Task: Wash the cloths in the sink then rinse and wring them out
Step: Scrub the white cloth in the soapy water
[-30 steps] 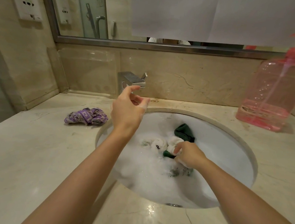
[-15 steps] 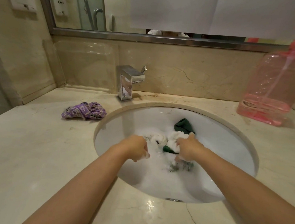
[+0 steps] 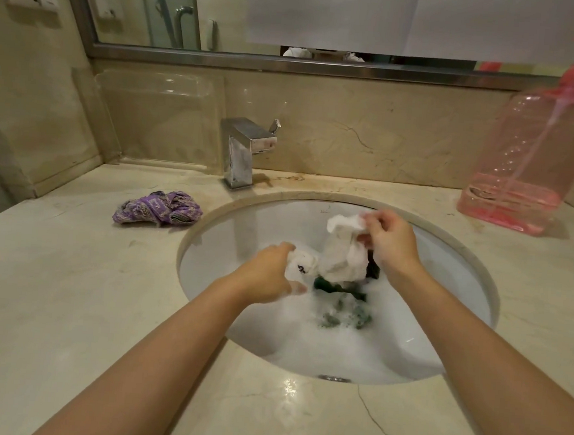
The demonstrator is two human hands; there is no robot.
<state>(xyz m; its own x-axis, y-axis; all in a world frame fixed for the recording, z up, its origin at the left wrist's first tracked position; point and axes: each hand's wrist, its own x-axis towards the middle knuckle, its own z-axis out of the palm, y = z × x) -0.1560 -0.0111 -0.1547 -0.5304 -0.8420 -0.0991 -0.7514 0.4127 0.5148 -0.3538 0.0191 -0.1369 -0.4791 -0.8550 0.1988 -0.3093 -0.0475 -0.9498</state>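
While the right hand (image 3: 391,244) pinches the top of a sodden white cloth (image 3: 343,252) and holds it above the suds at mid-frame, the left hand (image 3: 269,277) grips a second white cloth with a dark mark (image 3: 302,265) beside it. Dark green cloths (image 3: 344,300) lie half sunk in foam in the sink (image 3: 229,236). A crumpled purple cloth (image 3: 159,207) sits on the counter (image 3: 67,286), left of centre.
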